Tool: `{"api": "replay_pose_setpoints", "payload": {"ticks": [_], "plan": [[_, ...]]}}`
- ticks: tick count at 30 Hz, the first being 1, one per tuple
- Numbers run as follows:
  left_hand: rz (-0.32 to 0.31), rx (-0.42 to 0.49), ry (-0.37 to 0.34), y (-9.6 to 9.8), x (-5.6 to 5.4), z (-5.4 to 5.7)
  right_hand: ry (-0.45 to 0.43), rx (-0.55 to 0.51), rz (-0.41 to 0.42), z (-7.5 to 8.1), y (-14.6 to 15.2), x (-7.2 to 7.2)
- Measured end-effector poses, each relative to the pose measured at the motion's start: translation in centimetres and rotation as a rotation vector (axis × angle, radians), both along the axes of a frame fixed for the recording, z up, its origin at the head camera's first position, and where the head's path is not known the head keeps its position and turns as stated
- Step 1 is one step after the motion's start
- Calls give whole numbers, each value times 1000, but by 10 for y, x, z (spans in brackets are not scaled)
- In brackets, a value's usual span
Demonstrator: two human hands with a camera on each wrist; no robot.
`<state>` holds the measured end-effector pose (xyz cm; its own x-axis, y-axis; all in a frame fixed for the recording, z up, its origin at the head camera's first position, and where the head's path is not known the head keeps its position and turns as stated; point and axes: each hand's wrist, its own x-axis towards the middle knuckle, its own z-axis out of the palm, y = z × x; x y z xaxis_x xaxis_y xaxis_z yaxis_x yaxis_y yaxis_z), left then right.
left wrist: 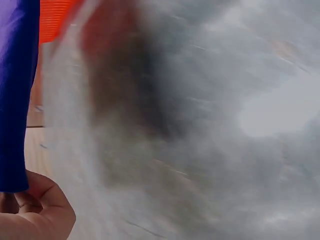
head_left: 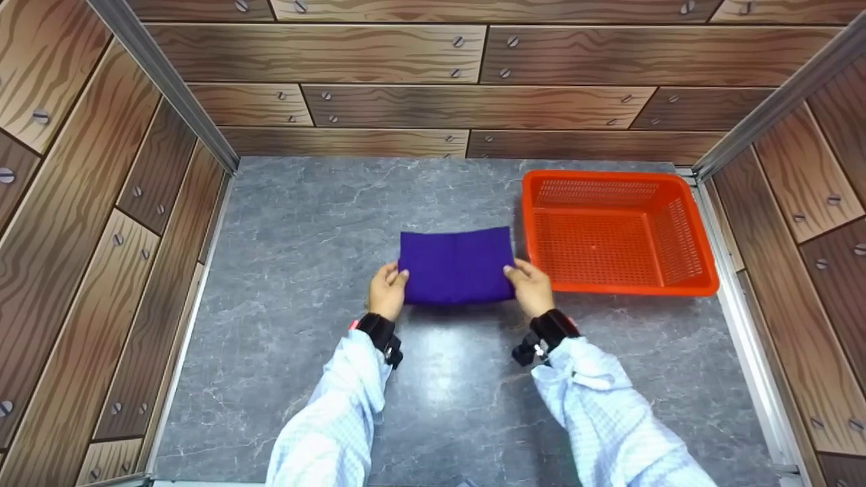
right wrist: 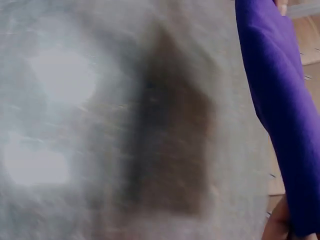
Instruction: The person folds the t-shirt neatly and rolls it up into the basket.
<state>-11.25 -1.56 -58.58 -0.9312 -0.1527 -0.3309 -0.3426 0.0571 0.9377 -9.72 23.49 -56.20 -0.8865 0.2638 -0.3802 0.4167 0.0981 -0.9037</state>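
Observation:
A folded purple cloth (head_left: pixel 457 267) is stretched between both hands in the head view, its top edge dipping slightly in the middle. My left hand (head_left: pixel 387 292) pinches its left side, thumb on top. My right hand (head_left: pixel 533 289) pinches the right side in the same way, close to the basket's near left corner. In the left wrist view the cloth (left wrist: pixel 14 100) hangs at the left edge, above the fingers of the left hand (left wrist: pixel 45 212). The right wrist view shows the cloth (right wrist: pixel 280 105) held up, with its dark reflection on the surface below.
A red plastic basket (head_left: pixel 707 274) with mesh sides stands at the right, beside the cloth. Grey marbled tabletop (head_left: pixel 304 223) lies under the hands. Wood-patterned walls (head_left: pixel 392 105) close off the back and both sides, with metal rails (head_left: pixel 183 88) along the corners.

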Motion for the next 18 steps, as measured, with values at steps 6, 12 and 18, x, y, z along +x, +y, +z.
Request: {"api": "replay_pose_setpoints", "payload": {"ticks": [6, 12, 18], "plan": [[-16, 53, 37, 19, -16, 18, 21, -161, -91, 19, 25, -7], [-43, 101, 61, 43, -24, 27, 71, -247, -154, 22, 50, -9], [-55, 140, 72, 65, -28, 33, 102, -325, -183, 23, 73, -7]]}}
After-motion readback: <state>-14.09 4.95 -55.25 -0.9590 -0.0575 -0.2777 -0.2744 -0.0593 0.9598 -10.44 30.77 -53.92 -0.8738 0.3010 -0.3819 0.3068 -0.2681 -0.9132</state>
